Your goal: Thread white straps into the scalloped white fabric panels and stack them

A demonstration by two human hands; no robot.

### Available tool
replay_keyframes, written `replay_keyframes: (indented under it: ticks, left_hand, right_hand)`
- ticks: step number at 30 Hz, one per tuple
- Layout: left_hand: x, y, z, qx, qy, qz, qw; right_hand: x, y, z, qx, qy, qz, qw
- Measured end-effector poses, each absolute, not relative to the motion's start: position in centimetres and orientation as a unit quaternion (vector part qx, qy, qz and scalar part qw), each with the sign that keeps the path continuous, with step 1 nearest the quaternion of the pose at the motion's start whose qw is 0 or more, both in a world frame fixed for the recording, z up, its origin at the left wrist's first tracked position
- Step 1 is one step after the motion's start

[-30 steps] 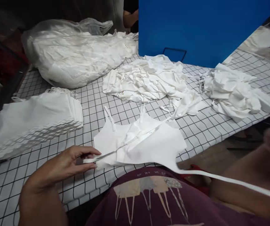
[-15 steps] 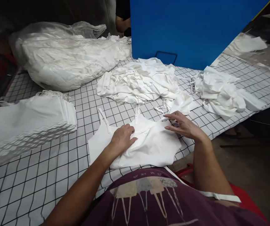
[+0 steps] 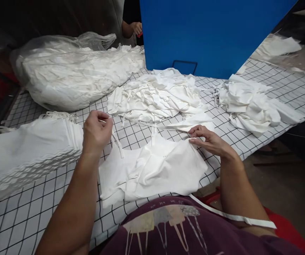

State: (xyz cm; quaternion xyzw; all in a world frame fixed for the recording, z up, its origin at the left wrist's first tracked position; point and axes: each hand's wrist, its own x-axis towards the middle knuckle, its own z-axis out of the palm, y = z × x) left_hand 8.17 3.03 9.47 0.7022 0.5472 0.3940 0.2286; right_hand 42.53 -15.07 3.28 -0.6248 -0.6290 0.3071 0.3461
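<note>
A white strappy camisole (image 3: 165, 166) lies creased on the table in front of me, its thin straps pointing away. My right hand (image 3: 208, 140) pinches the garment's upper right edge between thumb and fingers. Raised beside the left strap (image 3: 117, 143) is my left hand (image 3: 97, 131), its fingers curled together. Whatever may be between those fingertips is too small to make out. Just beyond the camisole lies a loose heap of white garments (image 3: 154, 95).
On the left sits a neat stack of white garments (image 3: 32, 148), with a clear plastic bag (image 3: 72, 74) of white pieces behind. A blue board (image 3: 208, 35) stands at the back. More white pieces (image 3: 248, 102) lie right. Another person's hand (image 3: 136, 27) shows behind the board.
My left hand has lifted off the camisole and moved left and away, its fingers now curled. The camisole's left part lies more spread out. My right hand has closed on the edge.
</note>
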Motion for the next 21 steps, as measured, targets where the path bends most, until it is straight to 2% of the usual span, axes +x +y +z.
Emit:
replay_keyframes:
  ticks: [2,4,6,13,17,21]
  left_hand:
    - [10.4,1.4,10.3,0.734,0.475,0.355,0.333]
    - [13.4,-1.2,10.8,0.754,0.376,0.238,0.484]
    - [16.3,-3.5,11.1,0.743,0.311,0.171,0.567]
    - [18.8,-4.0,13.6,0.750,0.341,0.183,0.537]
    - [18.0,-3.4,15.8,0.725,0.304,0.182,0.591]
    - [17.5,-3.2,18.3,0.678,0.276,0.246,0.635]
  right_hand:
    - [41.6,-14.4,4.5,-0.607,-0.615,0.324,0.386]
    - [40.5,-13.6,5.7,-0.580,-0.612,0.339,0.417]
    - [39.4,-12.7,6.9,-0.550,-0.627,0.343,0.432]
    - [36.7,-10.8,11.3,-0.525,-0.623,0.360,0.454]
    - [35.4,-10.4,13.9,-0.486,-0.610,0.398,0.483]
    - [34.4,-10.0,16.1,-0.472,-0.612,0.352,0.528]
